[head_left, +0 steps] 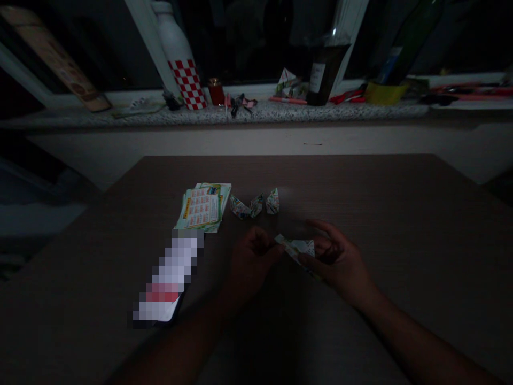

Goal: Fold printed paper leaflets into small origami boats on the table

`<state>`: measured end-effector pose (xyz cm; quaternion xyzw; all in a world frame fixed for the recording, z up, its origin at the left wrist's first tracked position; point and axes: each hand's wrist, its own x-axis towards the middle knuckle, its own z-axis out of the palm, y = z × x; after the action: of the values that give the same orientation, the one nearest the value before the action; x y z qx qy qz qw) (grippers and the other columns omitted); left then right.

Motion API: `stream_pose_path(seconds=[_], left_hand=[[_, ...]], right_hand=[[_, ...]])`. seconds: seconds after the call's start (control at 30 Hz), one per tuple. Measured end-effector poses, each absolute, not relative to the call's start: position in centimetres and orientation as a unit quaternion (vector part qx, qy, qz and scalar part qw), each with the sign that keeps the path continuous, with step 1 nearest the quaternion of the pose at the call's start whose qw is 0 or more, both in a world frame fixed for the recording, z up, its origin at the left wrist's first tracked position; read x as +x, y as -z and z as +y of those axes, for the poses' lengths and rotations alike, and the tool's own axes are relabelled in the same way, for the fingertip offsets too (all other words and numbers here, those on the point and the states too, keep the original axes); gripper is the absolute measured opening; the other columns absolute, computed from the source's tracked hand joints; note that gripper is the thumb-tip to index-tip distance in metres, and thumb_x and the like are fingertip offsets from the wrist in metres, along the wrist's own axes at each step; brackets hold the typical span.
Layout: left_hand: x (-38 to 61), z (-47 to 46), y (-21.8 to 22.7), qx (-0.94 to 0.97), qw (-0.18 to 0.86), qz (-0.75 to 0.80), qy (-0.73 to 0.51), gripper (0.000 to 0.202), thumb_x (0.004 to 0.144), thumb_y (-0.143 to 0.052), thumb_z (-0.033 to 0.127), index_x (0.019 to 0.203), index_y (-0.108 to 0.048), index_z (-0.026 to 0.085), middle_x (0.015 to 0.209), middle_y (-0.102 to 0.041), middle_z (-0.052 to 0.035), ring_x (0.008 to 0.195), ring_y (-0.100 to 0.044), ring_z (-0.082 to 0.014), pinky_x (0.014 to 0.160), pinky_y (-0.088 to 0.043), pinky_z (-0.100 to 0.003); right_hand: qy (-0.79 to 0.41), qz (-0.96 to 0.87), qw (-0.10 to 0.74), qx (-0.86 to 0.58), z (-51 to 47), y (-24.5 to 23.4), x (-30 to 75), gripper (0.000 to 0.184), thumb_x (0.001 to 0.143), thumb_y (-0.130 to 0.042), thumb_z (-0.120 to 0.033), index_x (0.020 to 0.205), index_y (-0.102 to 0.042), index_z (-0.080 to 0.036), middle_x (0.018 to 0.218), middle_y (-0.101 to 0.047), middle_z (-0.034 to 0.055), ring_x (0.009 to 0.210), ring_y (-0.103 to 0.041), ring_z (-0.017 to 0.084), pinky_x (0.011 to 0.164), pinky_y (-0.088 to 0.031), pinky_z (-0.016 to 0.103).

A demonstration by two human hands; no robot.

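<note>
Head view, as it looks to someone standing in the dim room: over the middle of the table (401, 208), well in from its far edge, a piece of folded paper (290, 251) lies between two bare hands. The left hand (252, 256) appears to pinch its left end between thumb and forefinger; the right hand (340, 262) nips its other side, thumb on top and fingers partly spread behind. The paper should handle as nearly weightless, springy along its creases, limp elsewhere and easily torn; the best hold is probably a light fingertip pinch on the doubled edges, clear of single-layer corners.

Towards the far edge stand three small paper shapes (273, 202), angular and faceted, printed in green and white; the left two seem to touch. Beside them, on the side of the far left corner, lies a loose stack of printed sheets (202, 207), flat, thin and four-sided. Nearer the left edge rests a phone (170, 310), slab-like, its screen blurred. The table top is brown, with a fine wood-like grain; beyond its far edge runs a speckled stone sill (272, 113) bearing a red-and-white chequered bottle (187, 83)
</note>
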<state>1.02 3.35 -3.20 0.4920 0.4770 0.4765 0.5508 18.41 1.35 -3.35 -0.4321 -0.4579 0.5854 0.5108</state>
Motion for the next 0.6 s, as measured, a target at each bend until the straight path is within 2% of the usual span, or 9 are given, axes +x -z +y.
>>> stream_pose_path(seconds=[0.17,0.37,0.6], left_hand=[[0.7,3.6,2.6,0.458,0.553,0.482,-0.502,0.030,0.064,-0.073,0.016,0.065,-0.044,0.017,0.076,-0.063,0.0027,0.068,-0.055,-0.0097,0.064,-0.043,-0.020],[1.7,3.0,3.1,0.438,0.651,0.452,-0.426,0.031,0.057,-0.077,0.019,0.071,-0.049,0.017,0.065,-0.059,0.0049,0.058,-0.054,-0.0097,0.057,-0.041,-0.021],[1.8,3.0,3.8,0.437,0.642,0.473,-0.416,0.034,0.055,-0.078,0.016,0.076,-0.050,0.017,0.067,-0.060,0.0037,0.061,-0.056,-0.0108,0.057,-0.042,-0.020]], right_hand=[[-0.567,-0.460,0.522,-0.441,1.4,3.6,18.5,0.060,0.068,-0.075,-0.022,0.120,-0.046,-0.024,0.077,-0.068,0.0004,0.070,-0.067,0.016,0.066,-0.052,0.029],[-0.555,-0.482,0.519,-0.436,1.2,3.9,18.5,0.059,0.070,-0.074,-0.022,0.122,-0.046,-0.025,0.077,-0.067,-0.0002,0.071,-0.065,0.017,0.066,-0.051,0.030],[-0.529,-0.505,0.504,-0.460,1.0,4.0,18.4,0.058,0.071,-0.073,-0.024,0.122,-0.047,-0.025,0.075,-0.065,-0.0003,0.068,-0.064,0.017,0.065,-0.050,0.030]])
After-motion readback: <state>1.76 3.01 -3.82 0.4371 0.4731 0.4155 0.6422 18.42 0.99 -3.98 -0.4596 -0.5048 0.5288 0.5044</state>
